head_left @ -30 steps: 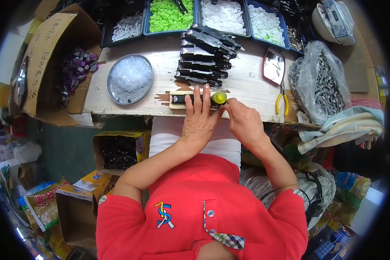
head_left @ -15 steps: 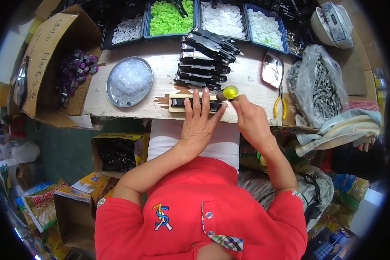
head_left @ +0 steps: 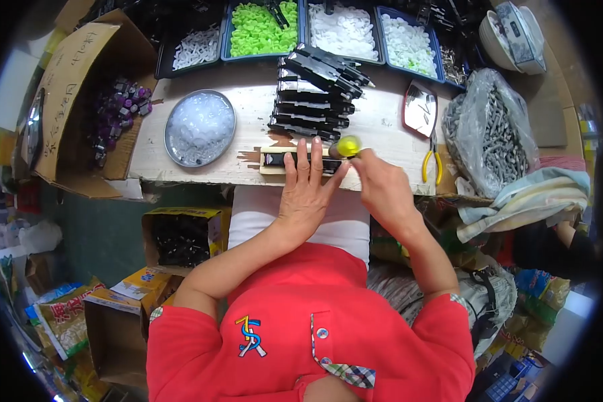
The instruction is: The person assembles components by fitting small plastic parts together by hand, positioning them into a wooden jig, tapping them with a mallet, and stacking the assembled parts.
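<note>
Near the front edge of the bench, a black elongated part [head_left: 275, 159] lies in a cream-coloured holder [head_left: 272, 170]. My left hand [head_left: 306, 191] rests on them with fingers stretched out and spread, pressing from above. My right hand [head_left: 386, 194] is closed around a small hammer [head_left: 347, 146] with a yellow-green end and a dark end. The hammer's head is slightly blurred, over the right end of the black part; whether it touches cannot be told. Just behind the holder, several similar black parts [head_left: 311, 107] are stacked in a row.
A round dish [head_left: 231, 144] of clear pieces stands left, beside an open carton [head_left: 67, 100] with purple pieces. Trays of green pieces [head_left: 261, 30] and white pieces [head_left: 342, 30] line the back. Yellow-handled pliers [head_left: 433, 164] and a bag of grey parts [head_left: 492, 134] lie right.
The hammer and my right hand have shifted slightly left, and the hammer's head has turned a little. My left hand stays in place on the holder.
</note>
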Available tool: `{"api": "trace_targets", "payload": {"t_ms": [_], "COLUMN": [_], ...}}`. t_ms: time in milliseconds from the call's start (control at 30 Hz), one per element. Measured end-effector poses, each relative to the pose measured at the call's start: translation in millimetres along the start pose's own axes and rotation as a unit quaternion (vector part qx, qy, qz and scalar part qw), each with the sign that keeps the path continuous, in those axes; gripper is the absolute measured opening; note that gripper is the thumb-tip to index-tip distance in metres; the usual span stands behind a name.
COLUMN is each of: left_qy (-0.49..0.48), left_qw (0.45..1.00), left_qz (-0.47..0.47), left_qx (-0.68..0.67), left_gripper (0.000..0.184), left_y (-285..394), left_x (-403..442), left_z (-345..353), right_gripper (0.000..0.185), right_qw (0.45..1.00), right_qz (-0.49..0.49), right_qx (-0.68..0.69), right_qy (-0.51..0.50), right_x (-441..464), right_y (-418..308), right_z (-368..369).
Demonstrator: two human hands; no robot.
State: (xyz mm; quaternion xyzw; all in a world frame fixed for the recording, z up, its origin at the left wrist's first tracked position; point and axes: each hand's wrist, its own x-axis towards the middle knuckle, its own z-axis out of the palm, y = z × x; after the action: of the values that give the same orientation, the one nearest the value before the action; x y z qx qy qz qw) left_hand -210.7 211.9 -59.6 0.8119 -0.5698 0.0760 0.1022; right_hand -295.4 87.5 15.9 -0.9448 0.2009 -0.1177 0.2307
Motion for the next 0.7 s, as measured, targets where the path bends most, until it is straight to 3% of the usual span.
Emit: {"api": "trace_targets", "payload": {"t_ms": [33,133,267,333,400,433,567,700], "left_qy": [0.001,-0.007,-0.019,-0.012,-0.033,0.016,0.073,0.081], "left_qw": [1.0,1.0,1.0,1.0,0.999,0.997,0.992,0.982], "left_qz": [0.002,0.0,0.003,-0.002,0.014,0.028,0.042,0.105], "left_qx": [-0.011,0.001,0.012,-0.008,-0.025,-0.073,-0.099,-0.134], "left_gripper": [0.048,0.049,0.052,0.055,0.056,0.054,0.041,0.041], "left_y": [1,1,1,-1,-4,-9,-41,-53], "left_x": [-4,-3,-3,-3,-1,2,8,8], "left_z": [0,1,-2,-3,-10,-17,-25,-26], "right_gripper": [0.017,0.018,0.018,0.018,0.017,0.016,0.016,0.015], "right_qw": [0.997,0.997,0.997,0.999,0.997,0.995,0.987,0.986], "right_qz": [-0.018,0.027,0.019,0.007,0.055,0.054,0.112,0.12], "right_qx": [0.041,-0.062,-0.022,-0.021,-0.004,-0.024,-0.105,-0.105], "right_qy": [0.055,-0.032,-0.065,-0.039,0.051,0.077,0.056,0.057], "right_x": [-3,-5,3,4,4,4,-4,-9], "right_y": [-4,2,6,9,16,18,47,60], "right_z": [-4,16,10,8,3,-4,2,17]}}
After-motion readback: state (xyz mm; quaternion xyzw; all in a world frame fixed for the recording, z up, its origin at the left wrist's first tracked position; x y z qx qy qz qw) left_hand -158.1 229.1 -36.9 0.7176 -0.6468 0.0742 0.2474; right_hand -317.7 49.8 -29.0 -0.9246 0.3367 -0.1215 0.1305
